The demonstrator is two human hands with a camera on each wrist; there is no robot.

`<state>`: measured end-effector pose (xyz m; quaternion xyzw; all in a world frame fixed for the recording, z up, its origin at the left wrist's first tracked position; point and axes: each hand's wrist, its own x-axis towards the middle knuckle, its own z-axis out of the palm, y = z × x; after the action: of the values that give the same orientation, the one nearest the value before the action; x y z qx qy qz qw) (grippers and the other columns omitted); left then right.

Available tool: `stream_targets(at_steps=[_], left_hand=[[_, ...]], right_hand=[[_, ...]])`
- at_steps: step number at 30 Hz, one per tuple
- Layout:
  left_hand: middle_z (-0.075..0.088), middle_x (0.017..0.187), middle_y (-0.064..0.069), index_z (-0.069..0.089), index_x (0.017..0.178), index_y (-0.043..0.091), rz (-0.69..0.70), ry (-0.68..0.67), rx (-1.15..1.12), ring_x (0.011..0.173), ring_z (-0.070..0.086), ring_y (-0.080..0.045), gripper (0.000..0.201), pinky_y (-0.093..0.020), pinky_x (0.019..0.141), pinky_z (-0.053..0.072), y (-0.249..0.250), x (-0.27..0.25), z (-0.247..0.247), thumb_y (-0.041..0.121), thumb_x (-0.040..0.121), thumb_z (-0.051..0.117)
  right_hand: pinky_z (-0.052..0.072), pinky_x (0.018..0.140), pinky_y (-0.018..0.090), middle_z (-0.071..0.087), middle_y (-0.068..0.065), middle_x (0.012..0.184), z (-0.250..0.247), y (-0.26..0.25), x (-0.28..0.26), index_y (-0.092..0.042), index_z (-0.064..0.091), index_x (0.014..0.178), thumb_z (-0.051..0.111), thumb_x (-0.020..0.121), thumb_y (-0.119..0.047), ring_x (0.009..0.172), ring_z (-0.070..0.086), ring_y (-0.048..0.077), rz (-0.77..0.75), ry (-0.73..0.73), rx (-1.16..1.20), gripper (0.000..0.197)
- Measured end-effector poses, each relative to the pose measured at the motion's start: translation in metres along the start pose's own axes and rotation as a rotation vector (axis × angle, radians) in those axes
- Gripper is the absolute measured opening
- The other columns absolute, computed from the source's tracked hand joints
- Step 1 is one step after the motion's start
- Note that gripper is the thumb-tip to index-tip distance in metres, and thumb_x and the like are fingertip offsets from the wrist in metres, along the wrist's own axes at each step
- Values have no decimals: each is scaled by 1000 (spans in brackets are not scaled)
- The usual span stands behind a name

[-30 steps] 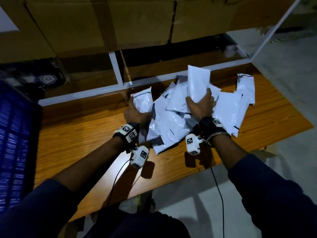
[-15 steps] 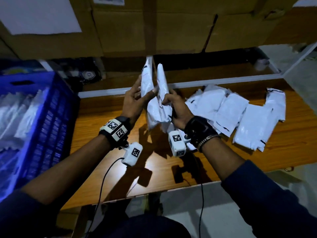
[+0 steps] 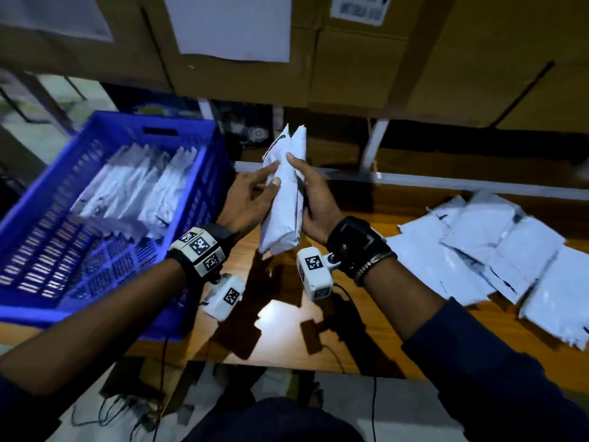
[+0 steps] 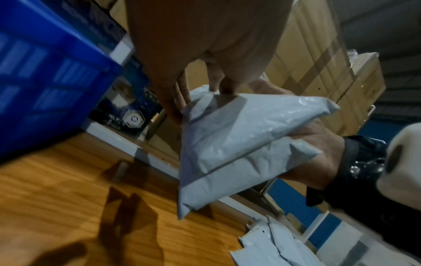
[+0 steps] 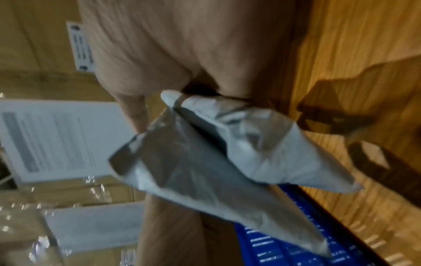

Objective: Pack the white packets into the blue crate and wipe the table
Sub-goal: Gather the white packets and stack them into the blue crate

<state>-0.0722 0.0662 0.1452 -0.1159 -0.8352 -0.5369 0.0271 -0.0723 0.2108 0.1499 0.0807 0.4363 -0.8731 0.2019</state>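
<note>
Above the bench, two packets stand nearly upright, long axis vertical, sandwiched between both hands. Right hand cups them from the right, thumb curled over the front. Left hand presses the left face with straight fingers. Crate sits just left of the left hand, partly filled; likely next move is leftward. More packets lie on the bench, far right.

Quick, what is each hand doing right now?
Left hand: open, straight fingers touching the white packets.
Right hand: fingers curled round the same packets, holding them upright.
</note>
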Motion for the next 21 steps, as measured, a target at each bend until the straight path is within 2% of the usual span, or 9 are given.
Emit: stream_targets(at_steps=[2,3,5,6,8,11,16,19,21], left_hand=[[63,89,28,63,134,17,33,2,23,89,61,15,34,-10,81,49,-3,2,-27,22,102,57],[65,92,29,65,131,17,53,-23,16,90,61,11,31,-17,83,52,-6,5,-40,21,101,57],[72,108,13,66,124,18,18,-81,-63,98,65,-5,30,-37,91,55,-14,14,-72,19,95,56],[73,113,1,67,124,19,-44,-94,-112,102,66,-13,34,-38,94,54,-20,21,-92,18,92,56],[72,116,-4,67,126,16,-150,-90,-135,102,65,-13,40,-35,95,52,-27,35,-125,16,88,57],[73,115,-2,71,121,17,-147,-47,41,95,64,-10,35,-27,87,49,-48,57,-187,21,88,61],[73,113,-4,70,120,18,-109,-253,561,106,66,-23,28,-37,93,50,-88,85,-249,23,93,66],[68,121,-6,65,129,18,-4,-426,728,112,61,-27,47,-34,87,40,-117,93,-251,43,89,64],[65,126,-13,64,130,12,125,-530,677,114,60,-32,65,-38,92,45,-144,101,-242,55,81,54]], right_hand=[[46,108,58,62,27,133,25,6,18,-5,56,140,78,88,-33,121,63,39,-31,55,-144,63],[52,101,59,67,25,127,35,9,28,-6,57,138,83,83,-31,116,67,39,-55,93,-199,66],[56,94,58,71,22,120,60,13,48,-5,57,135,89,73,-29,108,71,39,-68,162,-264,74],[58,92,56,72,21,117,74,14,59,-5,58,133,89,69,-27,106,72,38,-72,182,-299,74],[60,89,52,74,19,113,92,11,74,-4,62,129,78,74,-19,102,73,37,-88,205,-362,58],[62,85,47,75,16,111,120,12,97,-7,62,126,67,79,-15,98,74,35,-121,269,-421,48],[58,93,51,61,7,130,150,14,124,-23,30,145,65,78,-22,106,67,29,-228,454,-564,76],[53,101,45,43,1,151,160,17,134,-41,4,157,65,86,-19,121,57,27,-314,439,-687,96],[49,105,43,36,1,159,166,24,144,-39,6,159,66,86,-17,131,51,26,-368,387,-847,97]])
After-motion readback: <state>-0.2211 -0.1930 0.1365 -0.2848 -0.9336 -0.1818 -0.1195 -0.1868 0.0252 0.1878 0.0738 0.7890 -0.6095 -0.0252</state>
